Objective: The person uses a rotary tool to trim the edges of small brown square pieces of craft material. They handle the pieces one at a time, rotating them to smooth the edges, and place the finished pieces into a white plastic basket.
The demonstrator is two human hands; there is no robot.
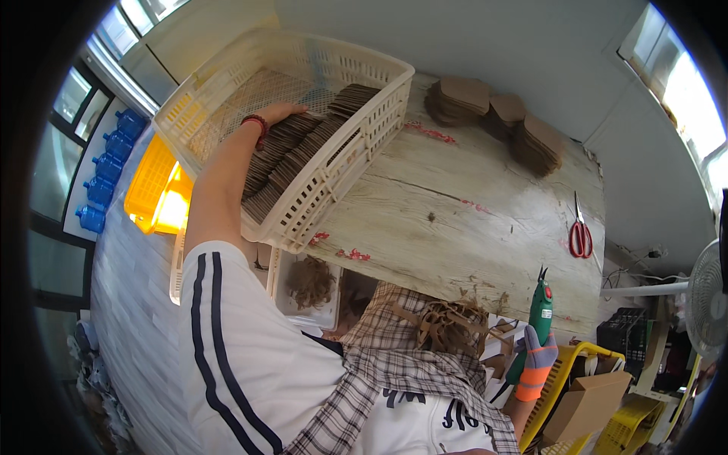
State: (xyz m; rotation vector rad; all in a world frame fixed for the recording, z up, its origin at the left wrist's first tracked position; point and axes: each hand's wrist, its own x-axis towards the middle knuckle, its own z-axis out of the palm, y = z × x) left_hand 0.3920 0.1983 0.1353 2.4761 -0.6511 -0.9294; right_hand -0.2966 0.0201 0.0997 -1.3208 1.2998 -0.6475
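Note:
My left hand (282,112), bare with a red beaded bracelet at the wrist, reaches into a large cream plastic crate (334,189). It lies at the far end of a row of thin brown cardboard pieces (292,155), its visible fingers stretched out over them; the fingertips are partly hidden. The pieces stand on edge in packed rows. In a grey and orange work glove, my right hand (538,350) grips a green power pruner (541,307) with a red button. The pruner's dark pointed blades face away from me, over the table's near right edge.
Red-handled scissors (580,235) lie on the worn wooden table (425,220). Stacks of brown cardboard pieces (464,95) sit at its far side. Brown scraps (447,326) gather on my plaid apron. A yellow crate (565,371) stands at right, near a fan (705,299).

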